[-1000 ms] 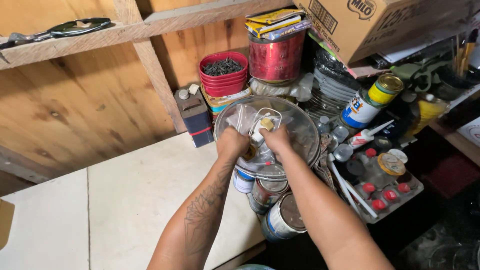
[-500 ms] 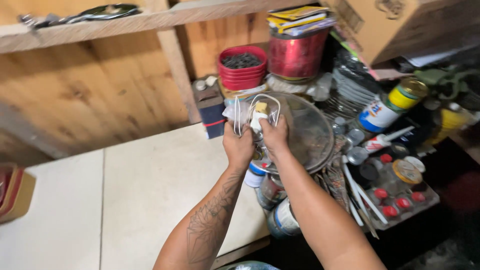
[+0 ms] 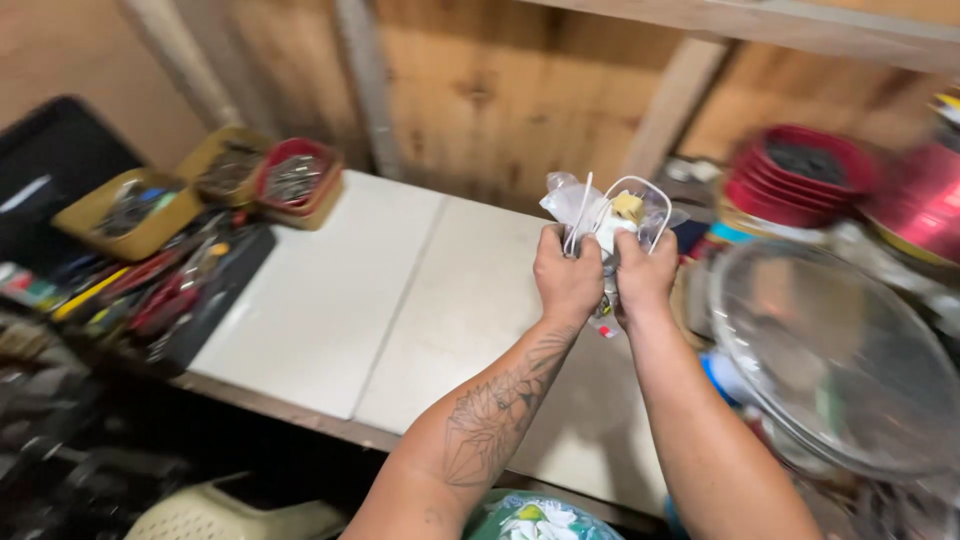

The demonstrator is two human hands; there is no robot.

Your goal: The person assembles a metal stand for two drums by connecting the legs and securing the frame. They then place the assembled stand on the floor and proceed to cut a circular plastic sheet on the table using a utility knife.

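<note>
Both my hands hold one small clear plastic bag (image 3: 606, 212) above the white bench top (image 3: 400, 300). The bag has white cords looping out of its top and a small yellowish piece inside. My left hand (image 3: 566, 275) grips the bag's left side, with a tattooed forearm behind it. My right hand (image 3: 644, 274) grips the right side, knuckles toward me. What lies lower in the bag is hidden by my fingers.
A round wire mesh guard (image 3: 830, 360) lies right of my hands. Red stacked bowls (image 3: 800, 175) and a red tin (image 3: 920, 205) stand at the back right. At left sit yellow and red trays of small hardware (image 3: 230, 170) and a black tray of tools (image 3: 170, 290).
My hands have lifted the bag off the mesh guard and carried it left over the white bench top. The view has swung left, showing the trays of tools.
</note>
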